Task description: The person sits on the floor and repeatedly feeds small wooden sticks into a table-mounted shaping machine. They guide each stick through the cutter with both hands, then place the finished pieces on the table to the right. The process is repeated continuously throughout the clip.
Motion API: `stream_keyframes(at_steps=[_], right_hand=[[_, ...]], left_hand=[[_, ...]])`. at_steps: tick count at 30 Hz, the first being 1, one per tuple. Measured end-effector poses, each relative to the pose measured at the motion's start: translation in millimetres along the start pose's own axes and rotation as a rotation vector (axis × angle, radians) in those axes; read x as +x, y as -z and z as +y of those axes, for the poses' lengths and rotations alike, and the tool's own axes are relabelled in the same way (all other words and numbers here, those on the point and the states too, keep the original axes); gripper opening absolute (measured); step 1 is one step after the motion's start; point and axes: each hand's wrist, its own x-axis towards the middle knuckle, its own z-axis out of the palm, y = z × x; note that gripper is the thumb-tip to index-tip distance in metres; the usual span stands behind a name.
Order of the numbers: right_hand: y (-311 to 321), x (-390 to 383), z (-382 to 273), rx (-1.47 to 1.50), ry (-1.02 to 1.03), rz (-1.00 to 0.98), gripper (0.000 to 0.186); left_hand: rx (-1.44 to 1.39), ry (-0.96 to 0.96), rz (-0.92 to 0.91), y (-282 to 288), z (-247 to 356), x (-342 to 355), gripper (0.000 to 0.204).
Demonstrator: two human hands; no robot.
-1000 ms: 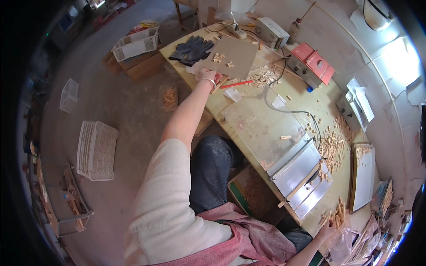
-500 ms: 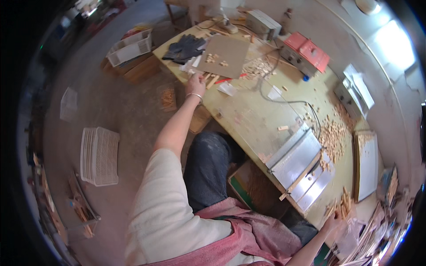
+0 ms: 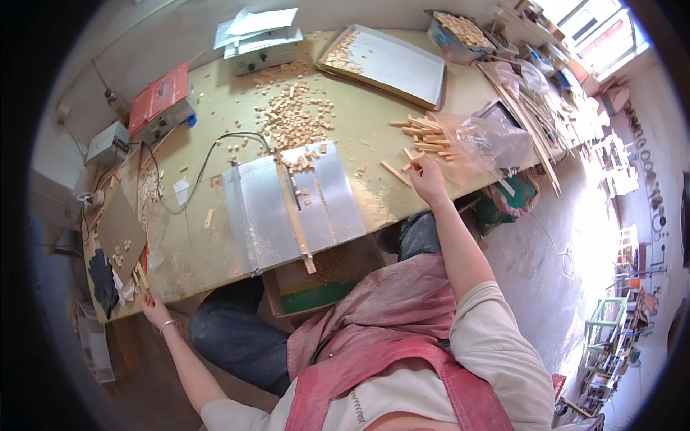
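My left hand [image 3: 153, 307] is closed on light wooden strips [image 3: 141, 276] at the table's left front edge, beside a brown board [image 3: 115, 224] with small wood pieces on it and dark gloves [image 3: 101, 286]. My right hand [image 3: 428, 179] is closed on a short wooden stick [image 3: 408, 158] at the front edge on the right, below a loose pile of sticks [image 3: 424, 131] partly under clear plastic. Between my hands is a metal cutting plate [image 3: 264, 214] with a wooden bar [image 3: 310, 263] across it. Many small wood blocks [image 3: 295, 115] lie behind the plate.
A red-topped machine [image 3: 158, 100], two grey machines [image 3: 108, 147] [image 3: 259, 59] and a shallow tray [image 3: 395, 65] line the table's back. Long strips [image 3: 546, 164] lie at the right. An open drawer or box [image 3: 302, 302] is under the table near my knees.
The view has swung rightward, so the table spans the picture and more of the right side shows. Both hands stay at their strips; my right hand now shows clearly among the sticks.
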Motion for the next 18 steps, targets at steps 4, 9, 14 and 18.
stream_keyframes(at_steps=[4,9,14,18], right_hand=[[28.8,3.5,18.5,0.106,-0.241,-0.011,0.059],[63.1,42.8,90.2,-0.286,0.012,0.329,0.098],[141.0,82.6,68.0,0.021,-0.404,0.041,0.108],[146.5,65.2,79.0,-0.338,-0.397,0.21,0.119]], left_hand=[[0.004,0.046,0.037,17.3,-2.1,-31.0,0.055],[0.074,0.204,0.025,58.8,-43.8,-59.7,0.057],[0.127,0.23,0.037,103.7,-59.6,-112.6,0.057],[-0.2,0.511,-0.07,87.8,-17.9,-163.9,0.053]])
